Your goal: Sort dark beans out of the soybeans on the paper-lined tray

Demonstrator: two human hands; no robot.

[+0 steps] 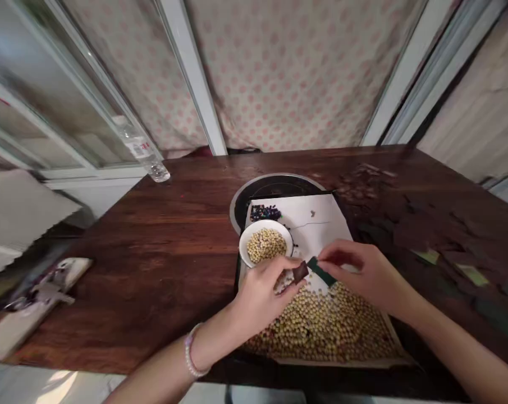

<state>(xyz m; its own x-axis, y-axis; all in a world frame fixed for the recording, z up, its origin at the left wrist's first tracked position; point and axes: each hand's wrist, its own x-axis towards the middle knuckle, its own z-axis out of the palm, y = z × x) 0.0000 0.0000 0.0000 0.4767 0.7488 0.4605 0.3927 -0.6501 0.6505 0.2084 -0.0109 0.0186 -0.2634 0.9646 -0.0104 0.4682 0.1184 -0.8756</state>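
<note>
Between thumb and fingers, my left hand (264, 294) pinches a small brown piece (300, 272), flat and roughly square. My right hand (365, 275) grips a dark green strip (321, 272) by its upper part. The two pieces are close together; I cannot tell whether they touch. Both hands hover over a tray lined with white paper (308, 205). Many yellowish round beans (321, 325) cover the tray's near half. A white bowl (246, 241) holding more beans stands at the tray's left side, partly behind my left hand.
Dark beads (265, 212) lie at the tray's back left. A black round plate (279, 184) shows behind the tray. Brown scraps (358, 182) and yellow-green pieces (472, 275) lie on the wooden table (173, 252) at right. A plastic bottle (142, 148) is at the back left.
</note>
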